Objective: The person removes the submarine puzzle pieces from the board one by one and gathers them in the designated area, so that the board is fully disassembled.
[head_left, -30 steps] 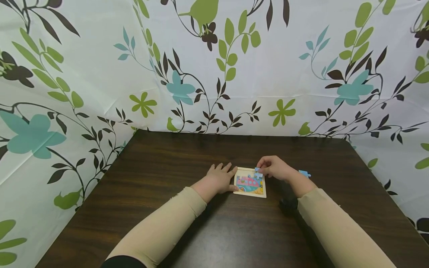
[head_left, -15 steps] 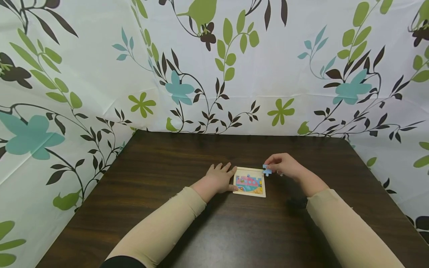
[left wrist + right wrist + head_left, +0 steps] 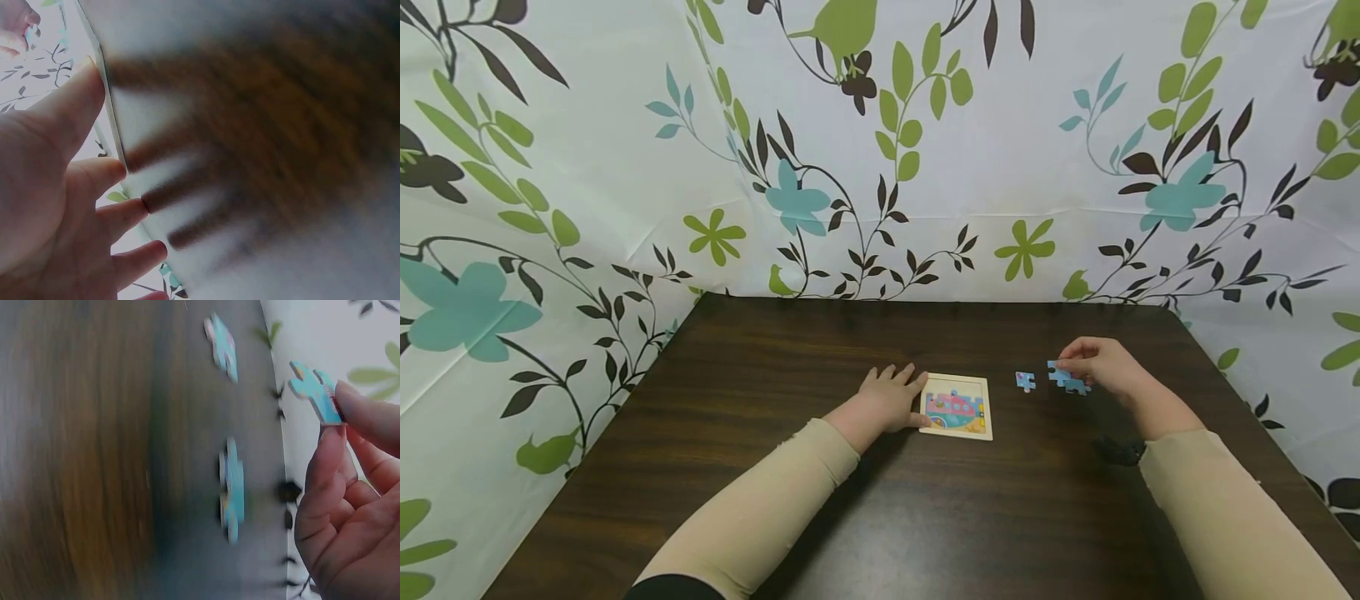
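Pinching blue puzzle piece (image 3: 317, 394), right hand (image 3: 1103, 367) raised; left hand (image 3: 886, 402) splayed, touching frame (image 3: 955, 378).

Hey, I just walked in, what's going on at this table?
A person is handling a small jigsaw puzzle. Their left hand rests beside the wooden frame, touching its left edge. Their right hand pinches a blue puzzle piece held above the table. Two other loose pieces lie to the right of the frame: one nearer it, one farther out. The puzzle is partly filled, with its far strip bare.
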`<state>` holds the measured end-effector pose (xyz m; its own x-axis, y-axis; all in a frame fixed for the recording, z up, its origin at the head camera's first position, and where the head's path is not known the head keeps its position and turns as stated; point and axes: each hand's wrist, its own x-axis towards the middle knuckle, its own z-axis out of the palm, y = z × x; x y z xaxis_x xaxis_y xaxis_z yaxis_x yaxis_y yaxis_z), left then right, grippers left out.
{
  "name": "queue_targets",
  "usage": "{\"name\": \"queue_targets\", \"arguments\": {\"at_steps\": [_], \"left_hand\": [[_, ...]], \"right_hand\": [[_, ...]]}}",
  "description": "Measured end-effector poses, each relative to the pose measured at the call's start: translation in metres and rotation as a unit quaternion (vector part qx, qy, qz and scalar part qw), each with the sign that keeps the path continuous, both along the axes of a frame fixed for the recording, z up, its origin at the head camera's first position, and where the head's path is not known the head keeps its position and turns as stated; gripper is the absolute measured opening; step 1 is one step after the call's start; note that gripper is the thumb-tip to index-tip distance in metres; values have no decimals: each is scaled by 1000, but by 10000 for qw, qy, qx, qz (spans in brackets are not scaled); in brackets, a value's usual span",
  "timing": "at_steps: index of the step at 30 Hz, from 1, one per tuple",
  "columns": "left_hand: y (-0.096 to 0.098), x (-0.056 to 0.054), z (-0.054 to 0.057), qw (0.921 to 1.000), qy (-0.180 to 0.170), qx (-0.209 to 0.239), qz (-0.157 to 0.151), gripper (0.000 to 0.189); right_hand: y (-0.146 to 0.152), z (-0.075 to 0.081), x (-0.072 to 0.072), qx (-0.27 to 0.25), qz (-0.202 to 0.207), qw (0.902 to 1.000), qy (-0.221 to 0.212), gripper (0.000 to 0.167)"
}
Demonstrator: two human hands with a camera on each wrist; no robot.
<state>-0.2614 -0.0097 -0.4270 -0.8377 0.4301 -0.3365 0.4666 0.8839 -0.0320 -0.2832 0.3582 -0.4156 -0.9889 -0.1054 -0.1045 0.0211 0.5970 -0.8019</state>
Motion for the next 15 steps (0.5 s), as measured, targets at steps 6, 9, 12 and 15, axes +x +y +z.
{"name": "queue_targets", "arguments": {"at_steps": [6, 9, 12, 15], "left_hand": [[0, 0, 2, 10000, -4, -6, 10, 85], [0, 0, 1, 10000, -5, -18, 8, 85], [0, 0, 0, 10000, -4, -43, 3, 85], [0, 0, 0, 10000, -5, -55, 0, 86]], "right_hand": [[36, -6, 5, 226, -385, 9990, 79, 39], [52, -12, 8, 289, -586, 9978, 75, 41], [65, -19, 12, 326, -834, 9960, 20, 40], [74, -24, 15, 295, -1102, 9934, -98, 38]]}}
